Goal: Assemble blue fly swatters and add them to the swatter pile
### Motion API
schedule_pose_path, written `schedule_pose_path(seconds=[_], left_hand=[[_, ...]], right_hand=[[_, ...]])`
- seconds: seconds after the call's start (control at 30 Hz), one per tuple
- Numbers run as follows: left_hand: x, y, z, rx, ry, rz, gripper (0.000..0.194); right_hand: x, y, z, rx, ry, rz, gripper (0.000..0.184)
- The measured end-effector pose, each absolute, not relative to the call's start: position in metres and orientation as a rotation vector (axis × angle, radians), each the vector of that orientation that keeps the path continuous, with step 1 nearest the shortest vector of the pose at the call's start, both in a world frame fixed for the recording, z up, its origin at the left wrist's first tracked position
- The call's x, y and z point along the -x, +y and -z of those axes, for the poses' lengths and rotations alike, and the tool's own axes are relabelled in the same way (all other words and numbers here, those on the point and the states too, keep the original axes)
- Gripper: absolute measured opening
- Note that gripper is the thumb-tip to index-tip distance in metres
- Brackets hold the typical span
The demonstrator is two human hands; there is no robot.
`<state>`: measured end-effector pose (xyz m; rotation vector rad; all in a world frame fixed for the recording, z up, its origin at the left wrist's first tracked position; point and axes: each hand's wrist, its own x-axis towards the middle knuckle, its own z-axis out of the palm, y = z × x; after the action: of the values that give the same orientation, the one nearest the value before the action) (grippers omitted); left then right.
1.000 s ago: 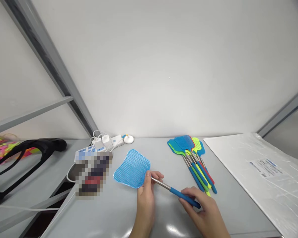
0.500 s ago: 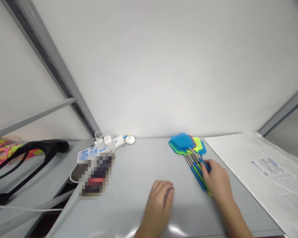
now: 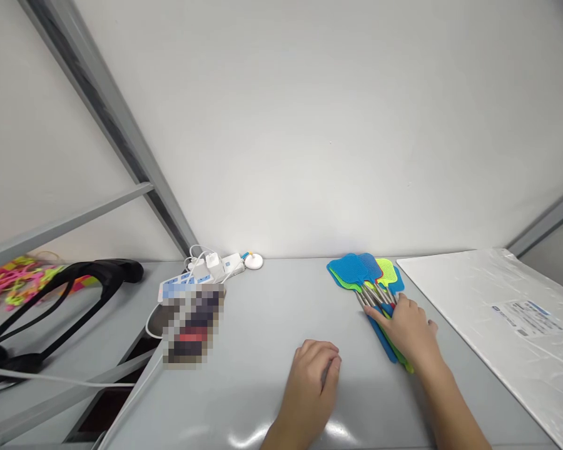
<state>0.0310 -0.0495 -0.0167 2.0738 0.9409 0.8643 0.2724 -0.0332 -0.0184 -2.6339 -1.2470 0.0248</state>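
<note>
Several fly swatters lie bunched on the grey table, with blue [image 3: 349,269] and yellow-green [image 3: 385,271] mesh heads toward the wall. Their metal shafts run to blue and green handles [image 3: 382,337] pointing toward me, and a little red shows among them. My right hand [image 3: 410,331] is spread across the upper handles, thumb stretched to the left side and fingers at the right, touching them. Part of the handles is hidden beneath it. My left hand [image 3: 312,378] rests on the tabletop left of the swatters, fingers loosely curled together, thumb near them, nothing visible inside.
At the right lies a flat white wrapped package [image 3: 478,300] with a label. A white power strip [image 3: 185,287] with plugs and cables stands back left, a pixelated item [image 3: 194,331] before it. Beyond the grey frame are a black curved object [image 3: 98,281] and colourful strings [image 3: 21,281].
My right hand has let go of the upper blue swatter, now on the bunch, and spread over the handles. The left hand keeps its pose. The view has shifted slightly.
</note>
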Motion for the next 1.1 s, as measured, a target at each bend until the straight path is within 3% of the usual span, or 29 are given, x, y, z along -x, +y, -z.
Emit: schedule_pose_path(seconds=[0.23, 0.57, 0.73, 0.83, 0.9, 0.97, 1.1], left_hand=[[-0.031, -0.05, 0.017, -2.077, 0.949, -0.895, 0.019], [-0.028, -0.051, 0.015, -2.196, 1.019, -1.005, 0.023], [-0.002, -0.034, 0.008, -2.444, 1.337, -0.845, 0.051], [0.026, -0.023, 0.012, -2.46, 1.554, -0.736, 0.079], [0.045, -0.018, 0.019, -2.417, 1.684, -0.753, 0.088], [0.059, -0.017, 0.028, -2.347, 1.772, -0.834, 0.086], [0.071, -0.017, 0.04, -2.225, 1.792, -0.975, 0.082]], right_hand=[[-0.254, -0.013, 0.023, 2.62, -1.406, -0.027, 0.062], [-0.201, -0.01, 0.007, 2.077, -2.097, -0.158, 0.064], [-0.172, -0.001, -0.005, 1.731, -2.39, -0.298, 0.071], [-0.16, 0.005, -0.005, 1.702, -2.435, -0.317, 0.087], [-0.151, 0.008, -0.003, 1.741, -2.428, -0.303, 0.09], [-0.14, 0.011, -0.001, 1.778, -2.414, -0.267, 0.081], [-0.125, 0.017, 0.004, 1.795, -2.407, -0.179, 0.046]])
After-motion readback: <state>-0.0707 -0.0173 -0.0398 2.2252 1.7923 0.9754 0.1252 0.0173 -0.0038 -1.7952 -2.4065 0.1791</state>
